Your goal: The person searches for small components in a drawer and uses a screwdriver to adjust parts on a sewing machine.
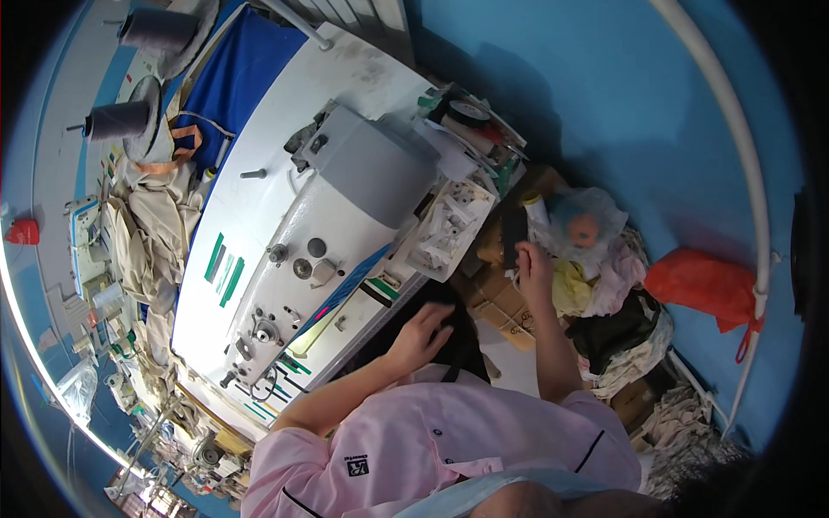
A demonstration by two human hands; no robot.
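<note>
My right hand (534, 268) is raised to the right of the sewing machine, above a cardboard box. Its fingers are closed on the lower end of a dark flat rectangular piece (515, 226); what it is made of I cannot make out. My left hand (420, 337) hovers over my dark-clothed lap beside the machine table's edge, fingers loosely stretched and apart, with nothing seen in them. Left of both hands lies the white and grey sewing machine (345, 190) on its white table. A white tray of small white parts (451, 226) sits nearest my right hand.
A box of tapes and tools (475, 121) stands at the table's far end. Bagged scraps (596, 224), a cardboard box (496, 302) and a red bag (704, 285) are on the right. Thread cones (160, 30) and beige cloth (147, 233) are at left.
</note>
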